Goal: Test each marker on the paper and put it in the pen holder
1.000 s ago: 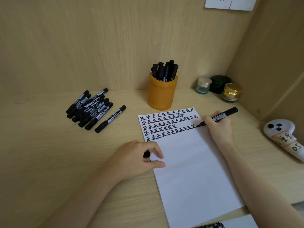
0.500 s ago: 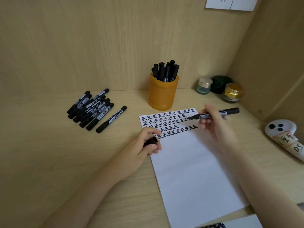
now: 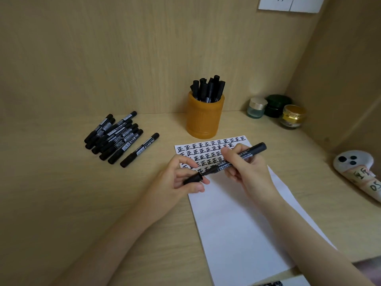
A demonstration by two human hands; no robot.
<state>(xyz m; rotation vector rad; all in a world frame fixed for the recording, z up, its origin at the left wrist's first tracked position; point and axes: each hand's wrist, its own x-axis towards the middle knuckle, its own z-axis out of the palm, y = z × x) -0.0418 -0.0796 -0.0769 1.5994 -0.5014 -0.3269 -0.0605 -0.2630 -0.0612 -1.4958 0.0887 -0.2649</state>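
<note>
My right hand (image 3: 248, 171) grips a black marker (image 3: 250, 151) above the white paper (image 3: 237, 219), its tip pointing left and down. My left hand (image 3: 177, 178) pinches the marker's black cap (image 3: 192, 179), whose open end meets the marker's tip. Rows of black test characters (image 3: 206, 150) fill the paper's top. The orange pen holder (image 3: 204, 118) stands just behind the paper with several black markers in it. A pile of several black markers (image 3: 117, 137) lies on the desk to the left.
Three small jars (image 3: 276, 110) sit in the back right corner. A white ghost-shaped object (image 3: 358, 172) lies at the right edge. Wooden walls close in the desk behind and on the right.
My right hand lifted the marker off the paper and swung it leftward. My left hand rose from the paper's edge with the cap, and cap and tip now meet.
</note>
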